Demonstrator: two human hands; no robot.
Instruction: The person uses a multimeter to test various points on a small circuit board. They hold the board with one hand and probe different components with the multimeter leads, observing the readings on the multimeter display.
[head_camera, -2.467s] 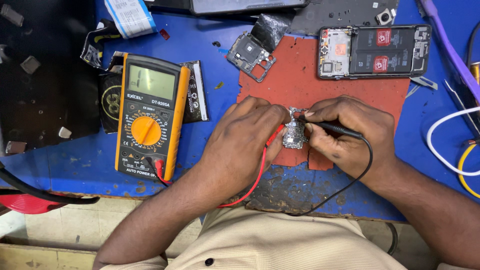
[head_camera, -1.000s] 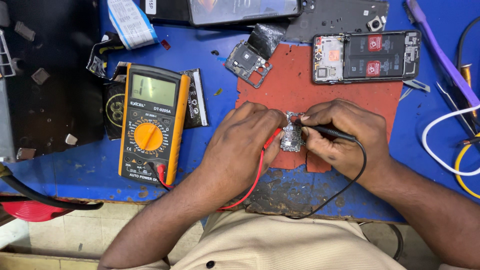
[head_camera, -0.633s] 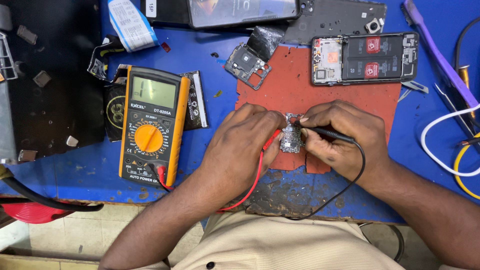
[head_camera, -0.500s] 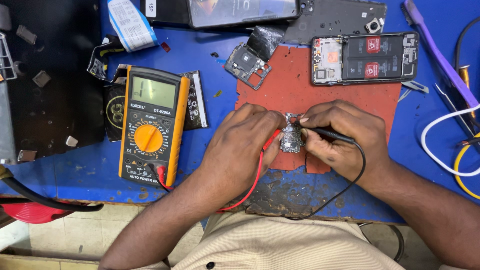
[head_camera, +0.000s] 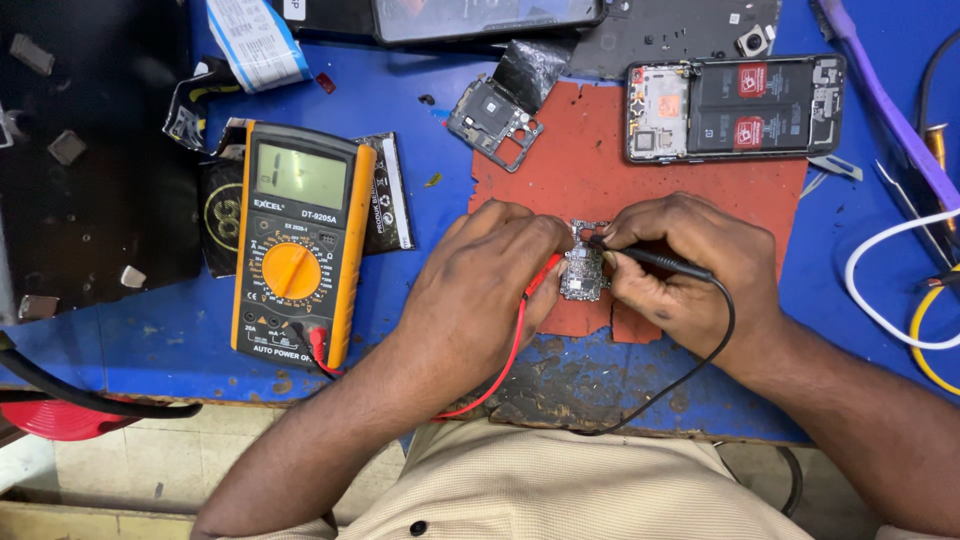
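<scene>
Probing from the head view: 1 small circuit board (head_camera: 584, 272) is lying on the red mat (head_camera: 640, 180), between 2 hands. The left hand (head_camera: 490, 280) is pinching the red probe (head_camera: 541, 272) against the board's left edge; the right hand (head_camera: 690, 255) is gripping the black probe (head_camera: 655, 258), its tip touching the board's top. The board is looking light, stiff and fragile, best held by its bare edges. Also sitting on the blue bench (head_camera: 420, 120): 1 yellow multimeter (head_camera: 298, 240), 1 opened phone (head_camera: 735, 105), 1 loose metal frame (head_camera: 495, 122).
</scene>
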